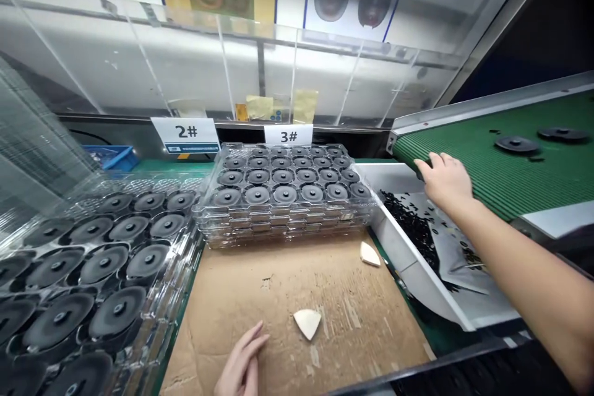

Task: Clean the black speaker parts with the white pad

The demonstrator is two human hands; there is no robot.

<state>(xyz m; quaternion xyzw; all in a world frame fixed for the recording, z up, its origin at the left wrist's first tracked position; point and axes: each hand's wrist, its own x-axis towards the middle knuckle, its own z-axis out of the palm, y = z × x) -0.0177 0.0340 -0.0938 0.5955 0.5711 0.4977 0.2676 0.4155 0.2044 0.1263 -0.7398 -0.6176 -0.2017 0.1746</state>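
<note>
My right hand is at the near end of the green conveyor belt. Its fingers curl downward, and a dark edge shows beneath them; what they hold is hidden. Farther along the belt lie a black oval part and another black oval part. My left hand rests low over the cardboard sheet, fingers stretched out and holding nothing. To its right, a white triangular pad lies on the cardboard, with a second white pad near the far right corner.
Stacked clear trays of black round parts stand behind the cardboard. More clear trays fill the left side. A white bin with small black pieces sits below the belt. A blue bin is at the back left.
</note>
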